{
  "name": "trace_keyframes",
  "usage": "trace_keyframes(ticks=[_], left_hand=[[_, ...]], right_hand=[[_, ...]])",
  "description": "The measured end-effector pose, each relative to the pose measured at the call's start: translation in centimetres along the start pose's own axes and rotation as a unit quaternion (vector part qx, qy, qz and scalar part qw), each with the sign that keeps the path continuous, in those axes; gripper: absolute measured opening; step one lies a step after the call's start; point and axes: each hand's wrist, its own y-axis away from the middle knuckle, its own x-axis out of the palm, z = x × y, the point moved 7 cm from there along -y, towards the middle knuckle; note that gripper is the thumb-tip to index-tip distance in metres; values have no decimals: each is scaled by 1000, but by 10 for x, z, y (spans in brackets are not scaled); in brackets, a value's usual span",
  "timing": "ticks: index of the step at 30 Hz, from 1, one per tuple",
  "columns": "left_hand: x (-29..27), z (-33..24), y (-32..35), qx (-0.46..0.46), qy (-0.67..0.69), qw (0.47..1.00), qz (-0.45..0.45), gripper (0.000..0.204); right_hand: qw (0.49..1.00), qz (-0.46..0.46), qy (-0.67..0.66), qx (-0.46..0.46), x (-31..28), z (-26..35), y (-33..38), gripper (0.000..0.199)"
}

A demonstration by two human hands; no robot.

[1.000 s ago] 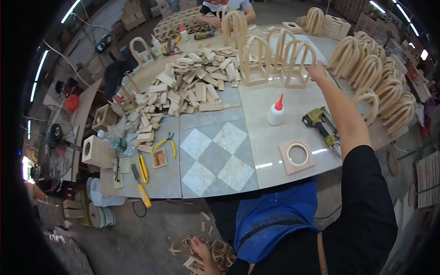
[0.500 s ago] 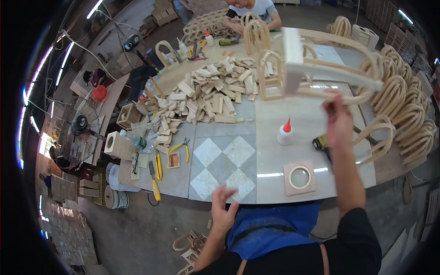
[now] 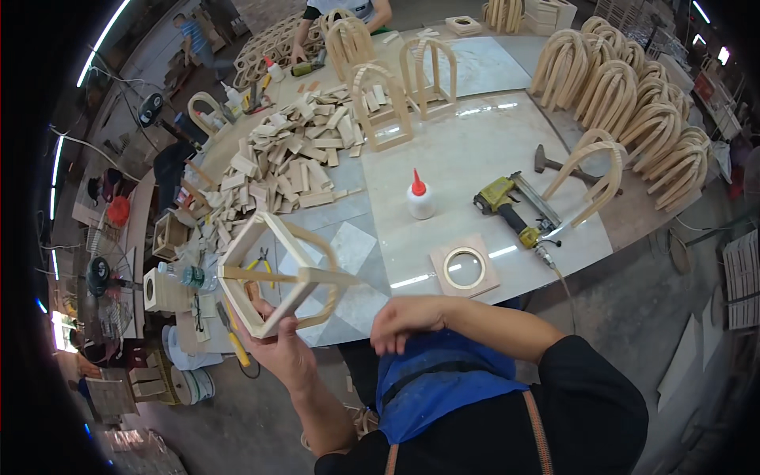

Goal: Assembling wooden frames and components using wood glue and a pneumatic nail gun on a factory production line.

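Note:
My left hand [image 3: 281,348] grips a light wooden frame [image 3: 286,309] by its lower corner. Straight square-edged pieces form one end of it, and a bent arch rises from the other side. It is held tilted above the table's front left part. My right hand [image 3: 408,321] is beside it, in front of my blue apron, fingers loosely bent and a little apart, touching nothing that I can see. Nearest to that hand lies a square wooden piece with a round ring [image 3: 465,269]. Beyond stands a white glue bottle with a red tip [image 3: 421,198].
A yellow-green nail gun [image 3: 507,207] with a hose lies right of the bottle, a hammer [image 3: 570,168] behind it. Wooden blocks [image 3: 305,154] are heaped at left, near pliers [image 3: 261,265]. Bent arches [image 3: 609,91] line the right edge. Another person [image 3: 348,12] works across the table.
The wooden frame has gone from my right hand, raised at the right, to my left hand at the left. My right hand has come down towards my apron. The view has shifted too.

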Motion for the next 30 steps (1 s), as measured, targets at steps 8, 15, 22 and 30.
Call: trace_keyframes(ticks=[8, 15, 22, 30], left_hand=[[-5, 54, 19, -115, -156, 979, 56, 117], [-13, 44, 16, -151, -177, 969, 84, 120], [-7, 29, 23, -173, -157, 964, 125, 119], [1, 31, 24, -125, -117, 974, 151, 118]], right_hand=[[763, -111, -482, -416, -196, 62, 8, 91], [696, -65, -604, -382, -241, 86, 5, 62], [862, -217, -239, -392, -82, 143, 53, 58], [809, -350, 109, -459, 9, 194, 138, 88]])
